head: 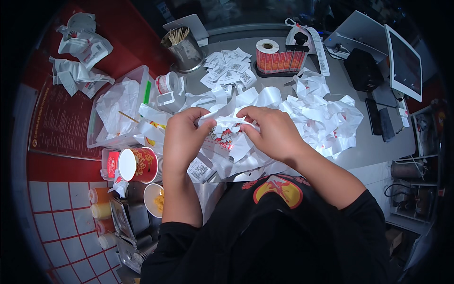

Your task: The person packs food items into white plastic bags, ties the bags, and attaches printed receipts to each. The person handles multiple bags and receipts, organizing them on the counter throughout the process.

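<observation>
My left hand point(188, 133) and my right hand point(271, 131) face each other over the counter, each pinching the bunched top of a white plastic bag point(221, 142) with red print. The bag lies between and below my hands; what is inside it is hidden. Loops of glossy white paper strip point(271, 96) lie behind it, and a large tangle of the same strip point(319, 120) spreads to the right. A printed slip point(200, 170) with a code rests beneath my left wrist. Small printed receipts point(230, 67) are heaped farther back.
At left stand a clear bin point(142, 88) of plastic bags, stacked red paper cups point(145, 165) and a bowl point(152, 200) with yellow food. A steel pot point(184, 53) of sticks and a label roll point(267, 46) in its dispenser stand behind. A screen point(404, 64) and black box point(363, 69) are at right.
</observation>
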Demonstrator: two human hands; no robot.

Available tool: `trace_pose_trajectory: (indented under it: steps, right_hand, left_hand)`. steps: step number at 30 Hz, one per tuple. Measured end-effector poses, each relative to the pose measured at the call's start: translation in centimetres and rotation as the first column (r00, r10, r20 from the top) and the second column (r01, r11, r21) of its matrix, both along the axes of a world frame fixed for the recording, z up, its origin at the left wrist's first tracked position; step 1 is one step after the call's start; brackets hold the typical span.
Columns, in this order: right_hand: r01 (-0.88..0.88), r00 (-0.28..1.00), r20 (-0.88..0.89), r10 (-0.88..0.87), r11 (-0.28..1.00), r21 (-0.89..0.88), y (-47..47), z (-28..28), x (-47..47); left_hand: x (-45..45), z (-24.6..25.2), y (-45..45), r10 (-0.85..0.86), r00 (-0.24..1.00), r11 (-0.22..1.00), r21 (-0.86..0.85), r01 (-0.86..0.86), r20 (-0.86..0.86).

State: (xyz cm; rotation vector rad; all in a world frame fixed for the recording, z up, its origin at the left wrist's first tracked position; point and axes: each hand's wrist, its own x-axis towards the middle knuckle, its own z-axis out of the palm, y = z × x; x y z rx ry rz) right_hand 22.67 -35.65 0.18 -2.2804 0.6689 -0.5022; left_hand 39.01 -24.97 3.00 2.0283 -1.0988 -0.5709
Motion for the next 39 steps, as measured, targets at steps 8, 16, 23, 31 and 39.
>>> trace_pose_trajectory:
  steps: [8, 16, 23, 31, 39]
  right_hand:
    - [-0.053, 0.999, 0.008, 0.053, 0.998, -0.037, 0.0, 0.9, -0.3]
    - [-0.113, 0.993, 0.019, 0.115, 0.917, 0.382, -0.2, 2.3, -0.3]
    - [-0.141, 0.988, 0.011, 0.151, 0.892, 0.429, -0.8, 1.1, -0.5]
    - [-0.100, 0.991, 0.131, 0.005, 0.678, 0.728, -0.8, -0.1, -0.1]
    - [-0.025, 0.974, 0.113, -0.194, 0.408, 0.913, -3.3, -0.5, -0.7]
  left_hand:
    - [-0.5, 1.8, 0.3, -0.078, 0.985, 0.994, -0.083, 0.066, -0.152]
    - [-1.1, 1.9, 0.6, -0.005, 0.987, 0.991, -0.134, -0.017, -0.158]
    - [-1.5, 1.2, -0.1, 0.059, 0.998, 0.942, -0.330, -0.056, -0.001]
    - [-3.9, -1.7, 0.6, -0.106, 0.883, 0.973, -0.232, -0.004, -0.457]
    - [2.9, -1.2, 4.3, 0.248, 0.906, 0.864, -0.345, -0.368, -0.344]
